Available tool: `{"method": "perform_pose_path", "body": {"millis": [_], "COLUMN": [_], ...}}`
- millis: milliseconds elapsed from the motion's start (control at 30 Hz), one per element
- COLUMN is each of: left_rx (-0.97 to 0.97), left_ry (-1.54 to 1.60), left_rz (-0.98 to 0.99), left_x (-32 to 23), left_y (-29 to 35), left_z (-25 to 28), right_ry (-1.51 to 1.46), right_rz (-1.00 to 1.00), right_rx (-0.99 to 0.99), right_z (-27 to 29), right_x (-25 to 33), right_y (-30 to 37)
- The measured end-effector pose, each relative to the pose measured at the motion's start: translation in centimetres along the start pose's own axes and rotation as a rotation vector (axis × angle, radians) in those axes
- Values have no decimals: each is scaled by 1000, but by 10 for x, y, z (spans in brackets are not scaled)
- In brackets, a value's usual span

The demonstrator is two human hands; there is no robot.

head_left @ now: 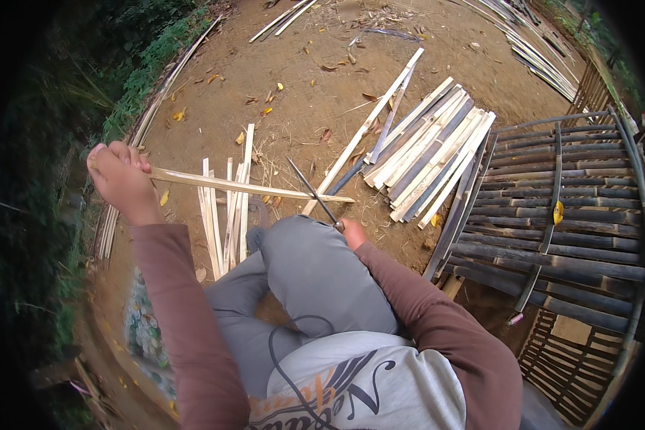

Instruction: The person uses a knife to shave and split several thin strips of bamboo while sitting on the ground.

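My left hand (123,179) is raised at the far left, its fingers wrapped round one end of a pale bamboo strip (229,185). The strip stretches across to the right in front of my knees. My right hand (352,233) is closed on the handle of a knife (310,188) beside my raised knee. Its long, dark, narrow blade points up and to the left and crosses the strip near the strip's far end. Whether the blade touches the strip, I cannot tell. Beneath the strip lie several short split bamboo pieces (245,166).
A pile of split bamboo slats (426,154) lies right of centre, with a long slat (373,118) beside it. To the right stands a bamboo slatted rack (559,208). Yellow leaves dot the dirt ground (294,86). More bamboo strips (545,64) lie at the far right.
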State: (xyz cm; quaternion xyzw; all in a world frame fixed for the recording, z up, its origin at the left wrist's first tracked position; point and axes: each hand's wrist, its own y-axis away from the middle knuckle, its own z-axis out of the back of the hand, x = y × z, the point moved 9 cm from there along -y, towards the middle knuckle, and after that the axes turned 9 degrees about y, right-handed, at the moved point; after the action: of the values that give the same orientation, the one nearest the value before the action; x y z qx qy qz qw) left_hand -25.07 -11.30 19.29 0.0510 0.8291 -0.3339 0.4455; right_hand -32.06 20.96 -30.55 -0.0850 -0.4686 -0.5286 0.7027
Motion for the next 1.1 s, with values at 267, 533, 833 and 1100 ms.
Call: {"method": "perform_pose_path", "body": {"millis": [267,533,833,1100], "left_rx": [-68,-49,15,-3], "left_ry": [-22,23,-4,-30], "left_rz": [-22,-7,-5,-18], "left_x": [11,6,4,1], "left_y": [-10,-4,0,3], "left_z": [25,13,1,0], "right_ry": [120,292,50,122], "right_rz": [16,-125,91,-56], "right_rx": [20,-23,-62,-2], "right_z": [23,20,2,12], "right_x": [46,-50,-11,-24], "right_y": [-17,-18,3,-9]}}
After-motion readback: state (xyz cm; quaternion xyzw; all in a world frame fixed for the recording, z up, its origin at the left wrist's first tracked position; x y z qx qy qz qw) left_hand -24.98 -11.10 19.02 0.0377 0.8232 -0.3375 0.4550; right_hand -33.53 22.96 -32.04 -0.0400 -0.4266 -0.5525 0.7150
